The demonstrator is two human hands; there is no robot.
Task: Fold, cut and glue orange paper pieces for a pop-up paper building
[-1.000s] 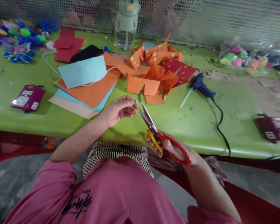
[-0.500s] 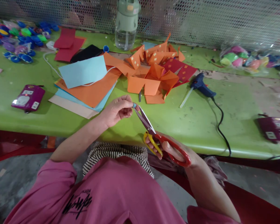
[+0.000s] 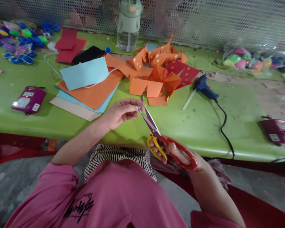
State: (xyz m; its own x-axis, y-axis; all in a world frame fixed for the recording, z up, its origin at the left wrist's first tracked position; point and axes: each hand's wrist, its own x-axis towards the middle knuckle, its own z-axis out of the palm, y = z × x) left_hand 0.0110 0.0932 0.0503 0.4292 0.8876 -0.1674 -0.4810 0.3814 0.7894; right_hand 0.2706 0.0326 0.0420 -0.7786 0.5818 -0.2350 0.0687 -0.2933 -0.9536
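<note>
My left hand (image 3: 120,112) pinches a tiny light-blue paper scrap (image 3: 139,107) between its fingertips, just above the green table's near edge. My right hand (image 3: 178,153) grips the scissors (image 3: 156,133) by their red and yellow handles. The blades are parted, and their tips meet the scrap at my left fingertips. Past my hands lies a heap of folded orange paper pieces (image 3: 154,74) with small pale squares on them.
Stacked orange, blue and beige sheets (image 3: 87,88) lie at left. A blue glue gun (image 3: 203,87) with a black cord lies at right. Purple power strips (image 3: 28,99) sit at both sides. A green bottle (image 3: 128,23) stands at the back, near plastic caps (image 3: 19,39).
The scissor blades closed half a second ago and have opened again. My left fingers have shifted slightly right on the scrap.
</note>
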